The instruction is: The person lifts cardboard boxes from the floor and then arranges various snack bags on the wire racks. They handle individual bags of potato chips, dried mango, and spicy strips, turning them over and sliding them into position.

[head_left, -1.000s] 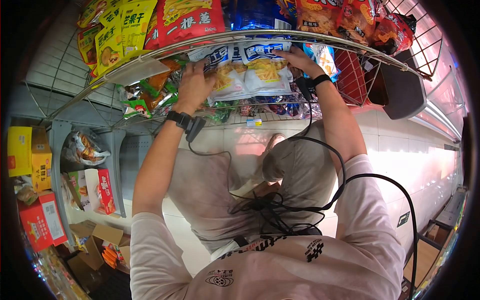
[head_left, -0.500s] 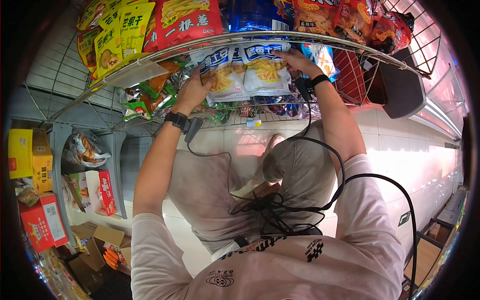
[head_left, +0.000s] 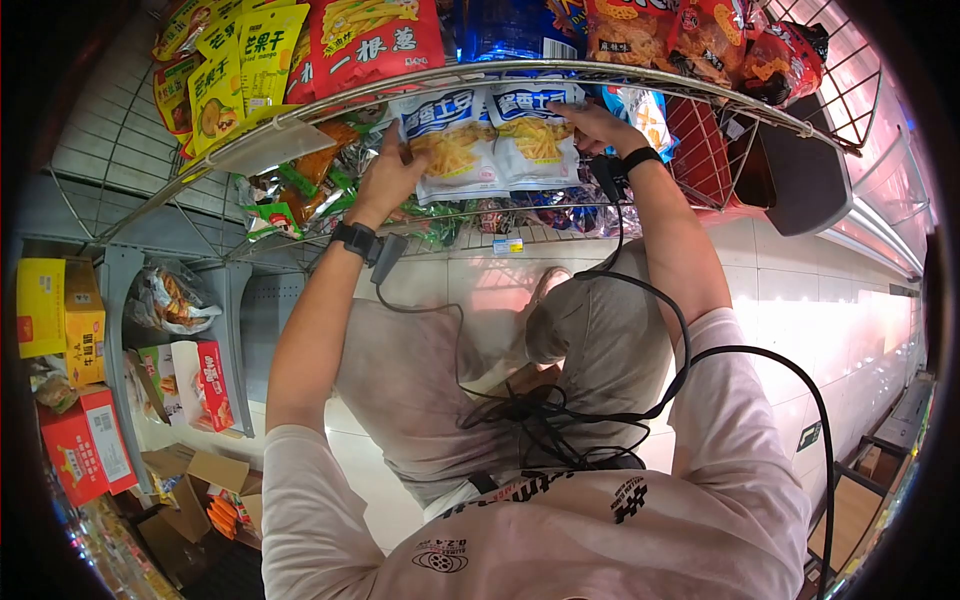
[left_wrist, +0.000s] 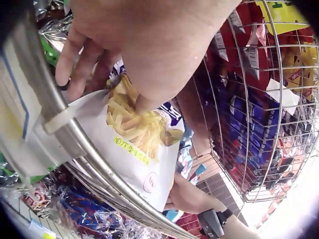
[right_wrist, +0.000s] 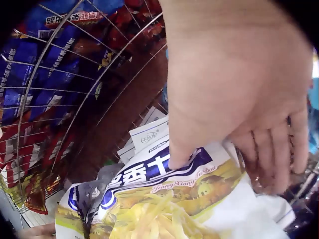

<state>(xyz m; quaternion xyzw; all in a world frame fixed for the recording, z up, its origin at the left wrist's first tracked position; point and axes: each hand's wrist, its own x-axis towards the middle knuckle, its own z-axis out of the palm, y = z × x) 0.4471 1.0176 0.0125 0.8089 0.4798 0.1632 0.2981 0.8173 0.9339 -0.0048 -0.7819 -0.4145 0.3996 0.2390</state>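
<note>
Two white-and-blue potato snack bags, a left bag (head_left: 457, 150) and a right bag (head_left: 533, 140), stand side by side in the wire basket (head_left: 470, 208). My left hand (head_left: 388, 180) is at the outer edge of the left bag; in the left wrist view its thumb rests on the printed front (left_wrist: 134, 124) and its fingers extend beside the edge. My right hand (head_left: 598, 125) touches the right bag near its upper right. In the right wrist view the thumb of that hand (right_wrist: 234, 84) presses the blue lettering, with the fingers extended along the side.
A curved metal rail (head_left: 480, 68) runs above the bags, with red (head_left: 375, 45) and yellow packets (head_left: 265, 50) behind it. Green-and-clear packets (head_left: 290, 195) lie left. Black cables (head_left: 690, 350) hang from both wrists. Shelf boxes (head_left: 85, 310) stand far left.
The left bag has shifted slightly and sits straighter beside the right one, its front more fully in view. My left hand has moved a little outward and its fingers have changed position; my right hand has barely moved.
</note>
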